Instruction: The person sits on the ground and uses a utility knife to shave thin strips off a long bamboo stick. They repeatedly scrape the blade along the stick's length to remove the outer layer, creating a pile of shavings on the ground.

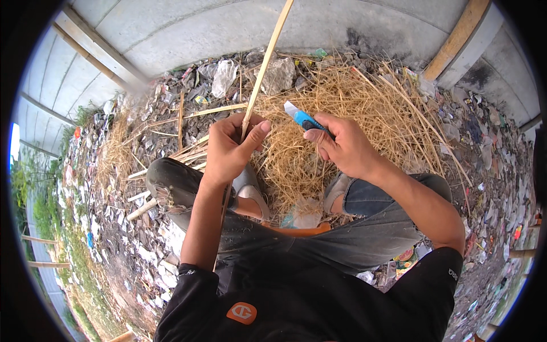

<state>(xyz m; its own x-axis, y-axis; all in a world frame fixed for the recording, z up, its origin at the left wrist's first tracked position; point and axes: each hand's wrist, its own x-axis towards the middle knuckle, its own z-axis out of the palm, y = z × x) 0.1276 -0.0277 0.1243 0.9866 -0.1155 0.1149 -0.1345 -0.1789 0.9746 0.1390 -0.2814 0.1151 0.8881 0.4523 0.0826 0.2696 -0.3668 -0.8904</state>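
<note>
At 10 o'clock from the view's centre, the person's left hand (pixel 227 151) grips a pale, split strip (pixel 266 62) that rises toward 12. At 2 o'clock the right hand (pixel 348 147) holds a blue utility knife (pixel 305 119), its blade pointing toward 10, apart from the strip. A heap of straw-coloured shavings (pixel 353 91) spreads beyond, around 1 o'clock; a concrete wall (pixel 222 28) curves across 12.

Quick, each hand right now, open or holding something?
Left hand: closed, holding a long, pale strip.
Right hand: closed around a blue utility knife.
</note>
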